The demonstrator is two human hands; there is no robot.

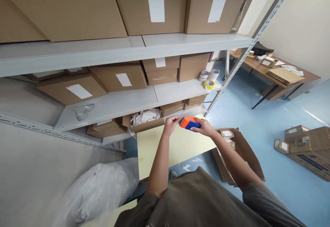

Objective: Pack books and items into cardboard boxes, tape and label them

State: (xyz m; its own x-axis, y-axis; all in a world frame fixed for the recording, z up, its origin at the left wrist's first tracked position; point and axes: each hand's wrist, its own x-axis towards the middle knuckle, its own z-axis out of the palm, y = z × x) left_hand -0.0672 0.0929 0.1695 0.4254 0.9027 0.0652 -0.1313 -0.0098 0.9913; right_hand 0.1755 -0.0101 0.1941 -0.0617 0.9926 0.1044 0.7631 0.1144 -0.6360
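Note:
My right hand is closed around an orange and blue tape dispenser, held above a pale yellow table top. My left hand pinches at the dispenser's left end with its fingertips; what sits between them is too small to make out. Both arms reach forward from my body at the bottom of the view.
A grey metal shelf unit full of cardboard boxes stands ahead, with tape rolls at its right end. An open carton lies on the blue floor to the right, more boxes farther right. A plastic bag lies lower left. A desk stands at the back right.

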